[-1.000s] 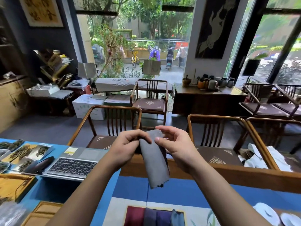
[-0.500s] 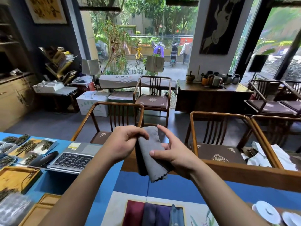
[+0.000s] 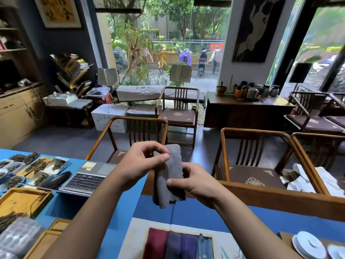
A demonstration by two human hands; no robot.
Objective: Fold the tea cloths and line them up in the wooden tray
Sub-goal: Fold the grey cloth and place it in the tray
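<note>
Both hands up in the air over the blue table (image 3: 196, 214), gripping one grey cloth (image 3: 168, 176): left hand (image 3: 141, 163) pinches its top edge between thumb and fingers, right hand (image 3: 196, 182) clamps the middle, lower end hanging loose. Wooden tray (image 3: 213, 240) sits near the bottom edge below the hands, holding folded cloths (image 3: 177, 245) side by side: red, purples, blue-grey.

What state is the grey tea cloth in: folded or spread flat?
Folded, not flat: the grey tea cloth hangs as a narrow doubled strip, pinched between the left hand and right hand above the table.
</note>
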